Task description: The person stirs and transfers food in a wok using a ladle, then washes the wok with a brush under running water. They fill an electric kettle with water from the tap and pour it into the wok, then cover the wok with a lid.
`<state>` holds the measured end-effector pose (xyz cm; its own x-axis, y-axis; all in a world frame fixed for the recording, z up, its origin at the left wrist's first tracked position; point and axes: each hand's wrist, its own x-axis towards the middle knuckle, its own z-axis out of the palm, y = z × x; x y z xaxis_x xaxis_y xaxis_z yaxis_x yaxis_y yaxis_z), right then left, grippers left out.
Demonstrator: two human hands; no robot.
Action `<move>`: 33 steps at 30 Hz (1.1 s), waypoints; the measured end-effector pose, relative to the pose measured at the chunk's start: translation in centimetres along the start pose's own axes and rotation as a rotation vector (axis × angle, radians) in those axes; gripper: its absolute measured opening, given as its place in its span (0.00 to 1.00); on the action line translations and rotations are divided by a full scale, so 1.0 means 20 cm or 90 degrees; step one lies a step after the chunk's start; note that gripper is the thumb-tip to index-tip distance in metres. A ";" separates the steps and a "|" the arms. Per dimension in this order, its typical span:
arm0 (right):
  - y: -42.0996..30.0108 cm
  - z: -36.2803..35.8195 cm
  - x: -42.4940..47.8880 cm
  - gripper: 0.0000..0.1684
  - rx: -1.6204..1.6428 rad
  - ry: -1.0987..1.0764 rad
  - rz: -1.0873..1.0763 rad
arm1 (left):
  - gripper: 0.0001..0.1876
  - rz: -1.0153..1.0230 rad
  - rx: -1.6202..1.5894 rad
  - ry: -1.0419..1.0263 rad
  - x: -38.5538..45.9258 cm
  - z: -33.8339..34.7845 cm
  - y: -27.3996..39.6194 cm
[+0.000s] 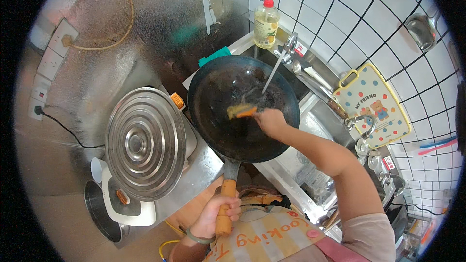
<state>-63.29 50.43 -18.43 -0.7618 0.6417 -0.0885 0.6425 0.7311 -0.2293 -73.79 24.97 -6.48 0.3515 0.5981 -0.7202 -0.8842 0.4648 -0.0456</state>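
Note:
A dark iron wok [211, 123] is held over the sink, its inside facing up. My left hand [214, 213] is wrapped around the bamboo-coloured wooden handle [228, 189], close to my apron. Inside the wok, my right hand [271, 123] grips a scrub brush with an orange handle [247, 112]. The brush's yellowish bristles [235, 111] lie against the wok's inner surface and look blurred. From the chrome faucet [291, 42] a stream of water [273, 72] falls into the wok, near the brush.
A large lidded steel pot [145, 174] stands left of the wok, with a white-rimmed appliance [145, 213] below it. Behind are a soap bottle [266, 29] and a teal cloth-like item [213, 56]. A knife [336, 108] and cutting board [375, 105] line the right wall beside the steel sink [316, 116].

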 end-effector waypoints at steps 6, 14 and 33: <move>0.12 -0.21 -0.11 0.08 -0.131 -0.279 0.004 | 0.07 0.011 -0.006 -0.009 0.01 -0.03 0.00; 0.00 0.15 0.19 0.13 0.248 0.056 0.072 | 0.08 -0.013 0.022 0.026 0.02 0.01 -0.02; 0.27 -0.39 0.02 0.08 -0.305 -0.317 0.062 | 0.07 0.012 0.005 -0.046 0.08 0.00 -0.08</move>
<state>-59.44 56.37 -12.09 -0.5723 0.6112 -0.5468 0.5887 0.7703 0.2449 -71.91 25.12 -7.53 0.3566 0.6522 -0.6689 -0.8885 0.4580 -0.0272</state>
